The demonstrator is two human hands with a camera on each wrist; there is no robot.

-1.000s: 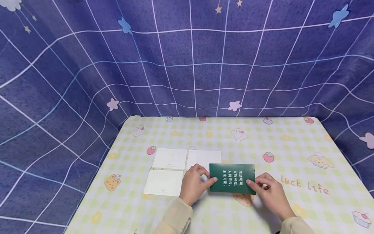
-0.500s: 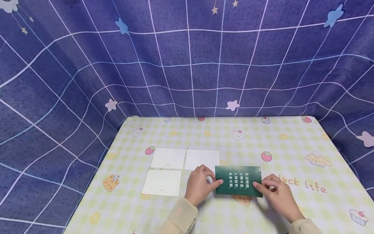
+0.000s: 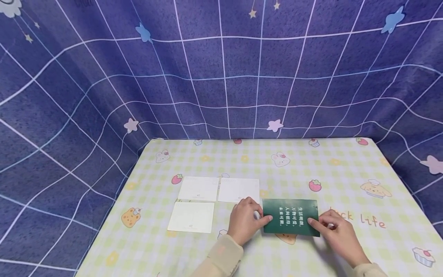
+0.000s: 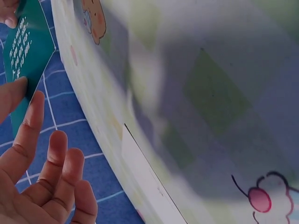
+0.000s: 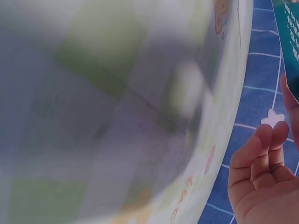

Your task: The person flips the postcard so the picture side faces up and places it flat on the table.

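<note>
A dark green card (image 3: 290, 227) with white Chinese characters is stretched between both hands, held above the table. My left hand (image 3: 245, 221) pinches its left edge, thumb on top and index finger beneath, as the left wrist view shows with the green card (image 4: 35, 35). On the other side my right hand (image 3: 340, 232) pinches the right edge with the thumb over the face. In the right wrist view only a corner of the green card (image 5: 290, 42) appears, beside the right hand's (image 5: 266, 182) bent fingers.
Three white cards lie flat left of the hands: a back left card (image 3: 199, 187), a back right card (image 3: 238, 188) and a front card (image 3: 191, 217). The checked tablecloth (image 3: 346, 165) has printed cartoon figures. A blue gridded curtain (image 3: 242, 88) hangs behind the table.
Both hands have shifted right together with the green card, away from the white cards. The white cards stay where they lie on the table, and the head view has turned slightly.
</note>
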